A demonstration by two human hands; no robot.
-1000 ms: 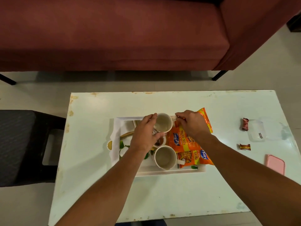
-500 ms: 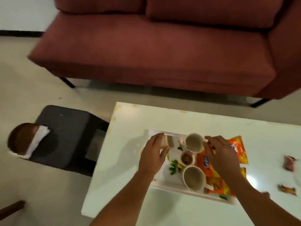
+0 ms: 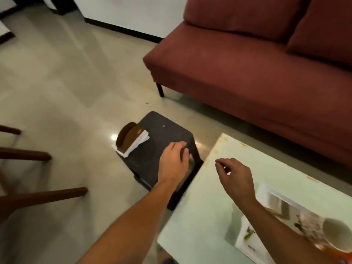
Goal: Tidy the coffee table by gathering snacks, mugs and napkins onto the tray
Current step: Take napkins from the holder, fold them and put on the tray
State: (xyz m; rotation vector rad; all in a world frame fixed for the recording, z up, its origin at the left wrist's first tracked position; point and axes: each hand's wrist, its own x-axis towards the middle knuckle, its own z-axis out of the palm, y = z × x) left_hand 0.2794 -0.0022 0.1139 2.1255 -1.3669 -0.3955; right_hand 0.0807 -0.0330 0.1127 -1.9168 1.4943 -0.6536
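The person stood turned toward the left end of the coffee table (image 3: 205, 206), and the step in hand looked to be the napkins. The left hand (image 3: 174, 159) reached out palm down over the black stool (image 3: 162, 128) that stood on the floor just beside the left end of the surface. Its fingers were loose and nearly straight, and it gripped nothing. Whether it touched the stool top I could not tell. The stack of white napkins (image 3: 138, 143) sat in a brown holder (image 3: 126, 137) at the far left corner of the stool, apart from the fingertips and off the tray altogether.

The right hand (image 3: 236, 178) hovered above the left part of the surface. Its fingers were loosely curled, thumb and forefinger close together, with nothing visible between them. The white tray (image 3: 240, 244) lay at the near right of the surface, partly cut off by the frame. It carried a pale mug (image 3: 336, 235), and something orange and blurred, probably a snack packet (image 3: 340, 257), showed at the very edge. A dark red sofa (image 3: 247, 69) ran along the far side.

To my eye most of the gathering was done and the napkins were what remained. The next move called for the left hand to stretch further left across the stool, close around the napkins or the holder itself, lift, and carry them right to a free spot on the tray. Loose sheets could slip out if it pinched only the top few.
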